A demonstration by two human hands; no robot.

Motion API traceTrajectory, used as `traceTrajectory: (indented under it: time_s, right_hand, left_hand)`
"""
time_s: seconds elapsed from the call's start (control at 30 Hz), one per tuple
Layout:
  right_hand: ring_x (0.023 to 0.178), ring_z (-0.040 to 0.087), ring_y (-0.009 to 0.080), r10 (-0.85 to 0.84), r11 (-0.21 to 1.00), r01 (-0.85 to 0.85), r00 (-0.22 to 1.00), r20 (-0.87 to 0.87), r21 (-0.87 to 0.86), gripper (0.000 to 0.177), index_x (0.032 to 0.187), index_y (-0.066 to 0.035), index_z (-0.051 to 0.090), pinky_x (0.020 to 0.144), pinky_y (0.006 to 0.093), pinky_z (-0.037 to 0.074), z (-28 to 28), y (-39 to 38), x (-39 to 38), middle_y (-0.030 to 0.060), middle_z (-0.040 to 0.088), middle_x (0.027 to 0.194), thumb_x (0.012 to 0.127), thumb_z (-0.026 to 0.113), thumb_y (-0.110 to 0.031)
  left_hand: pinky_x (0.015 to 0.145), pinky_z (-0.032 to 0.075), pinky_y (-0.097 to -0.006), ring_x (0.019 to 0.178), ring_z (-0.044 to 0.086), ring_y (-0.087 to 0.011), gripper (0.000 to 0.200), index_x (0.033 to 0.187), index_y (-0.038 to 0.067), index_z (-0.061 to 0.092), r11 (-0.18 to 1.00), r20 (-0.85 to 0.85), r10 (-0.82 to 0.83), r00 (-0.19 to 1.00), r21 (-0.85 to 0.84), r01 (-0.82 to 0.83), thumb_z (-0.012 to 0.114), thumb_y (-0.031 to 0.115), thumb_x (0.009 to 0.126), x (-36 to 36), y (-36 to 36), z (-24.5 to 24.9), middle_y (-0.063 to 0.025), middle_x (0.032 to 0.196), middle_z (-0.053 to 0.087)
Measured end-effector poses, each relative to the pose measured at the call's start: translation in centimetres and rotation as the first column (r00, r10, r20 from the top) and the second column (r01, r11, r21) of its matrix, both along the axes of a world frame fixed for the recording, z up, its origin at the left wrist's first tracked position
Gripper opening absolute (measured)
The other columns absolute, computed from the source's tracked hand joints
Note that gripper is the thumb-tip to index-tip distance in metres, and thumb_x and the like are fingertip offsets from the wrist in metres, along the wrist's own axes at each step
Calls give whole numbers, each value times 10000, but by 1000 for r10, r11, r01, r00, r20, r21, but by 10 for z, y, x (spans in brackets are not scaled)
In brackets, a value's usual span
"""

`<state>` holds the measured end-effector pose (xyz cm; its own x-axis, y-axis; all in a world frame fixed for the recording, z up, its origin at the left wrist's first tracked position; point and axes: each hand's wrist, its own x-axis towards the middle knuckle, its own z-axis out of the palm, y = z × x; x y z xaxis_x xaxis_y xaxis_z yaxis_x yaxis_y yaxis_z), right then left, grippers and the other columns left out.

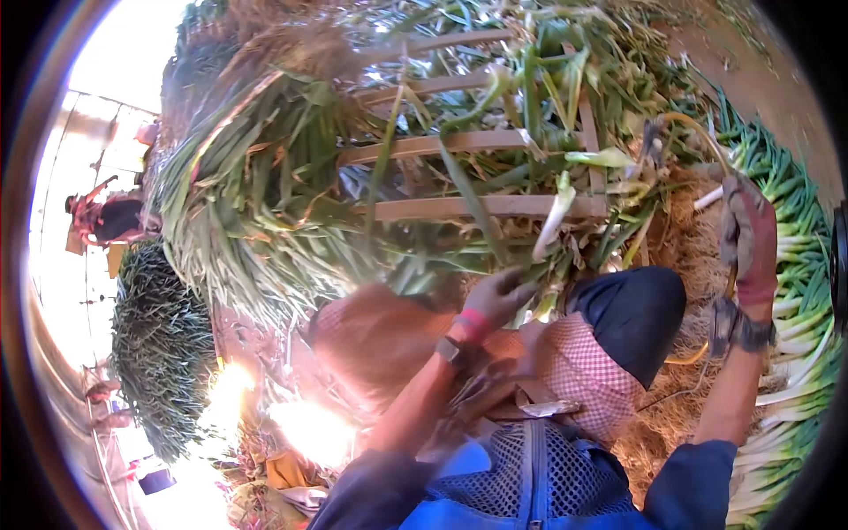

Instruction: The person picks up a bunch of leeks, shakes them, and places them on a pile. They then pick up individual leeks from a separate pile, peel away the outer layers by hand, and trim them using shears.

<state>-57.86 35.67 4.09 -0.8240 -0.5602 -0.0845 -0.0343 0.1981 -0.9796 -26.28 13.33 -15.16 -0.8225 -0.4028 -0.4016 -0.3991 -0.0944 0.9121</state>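
Note:
My left hand [499, 300], in a dark glove with a pink cuff, reaches over the checked cloth [592, 371] on my lap. Its fingers are loosely apart beside loose leaves, with nothing visible in them. On the right, my right hand [749, 237] wears a red and grey glove and has its fingers curled. The white stem of a green onion [709, 197] sticks out at its fingertips; the rest is hidden by the hand. A yellow hose [707, 132] curves past that hand. Left of it, a white-stemmed green onion [556, 216] lies across a slatted wooden frame [495, 208].
Trimmed green onions [795, 344] lie in a long row along the right. A large leafy bundle [265, 177] rests on the frame's left, with another stack [159, 344] beyond. Brown roots [654, 450] cover the ground. Another person [110, 216] is at the far left.

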Motion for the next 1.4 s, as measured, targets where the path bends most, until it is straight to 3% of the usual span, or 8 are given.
traceTrajectory:
  time_s: [0.23,0.4,0.47,0.73,0.9,1.07,1.17,1.4]
  right_hand:
    - [632,552,32,291,956,-293,952,90,9,339,1352,33,683,529,217,420,13,-41,160,-17,658,771,1045,605,-87]
    - [862,790,258,680,733,-597,625,-384,327,367,1323,39,689,723,358,608,-30,-32,229,171,803,1016,1012,645,-150]
    - [933,779,372,702,670,-648,712,-24,361,414,1275,23,709,820,419,608,-24,-44,240,238,776,1023,960,708,-246]
    - [1211,672,410,642,753,-477,683,-348,453,663,1456,-4,565,1022,418,542,-70,-143,228,252,679,1291,950,761,-384]
    - [866,620,72,559,742,-669,583,590,-43,438,1353,-68,621,718,249,506,-102,-170,230,14,707,1064,948,762,-158]
    - [842,632,97,588,795,-561,619,521,-232,359,1296,-59,639,731,264,516,-92,-194,229,-15,677,986,963,744,-140]
    - [870,644,128,562,821,-539,706,430,-188,384,1300,-39,632,761,286,532,-94,-206,218,-4,673,979,943,726,-142]
    - [839,631,127,451,888,-446,790,414,-116,448,1333,-4,607,734,290,522,-112,-196,171,36,646,985,913,701,-128]
  left_hand:
    - [840,613,-366,1129,708,-249,830,1627,65,349,734,-370,375,850,678,-28,648,566,1036,-39,-49,123,-179,1391,619]
    - [836,605,-337,1052,724,-253,646,1401,-38,546,524,-239,719,653,803,-284,678,477,1034,-2,-87,120,-185,1274,658]
    - [783,586,-353,844,698,-244,357,1163,35,580,708,-377,533,758,689,-155,661,362,1042,34,-93,61,-86,992,670]
    - [809,578,-313,954,687,-129,319,1225,15,715,926,-268,63,961,375,44,751,133,932,70,3,47,-45,1058,745]
    - [789,557,-303,907,651,-100,271,1173,19,723,921,-195,-123,973,342,185,764,172,953,74,5,57,-9,995,735]
    - [782,551,-325,873,663,-108,333,1153,21,718,964,-149,-132,980,209,162,774,293,969,76,-27,102,-52,965,745]
    - [775,578,-361,867,720,-180,426,1233,46,715,910,-45,-313,949,-302,285,788,368,963,90,-74,127,-124,966,756]
    - [758,608,-273,913,734,-123,421,1421,28,651,614,-353,545,761,-450,-649,715,148,1023,219,-283,128,-100,1149,782]
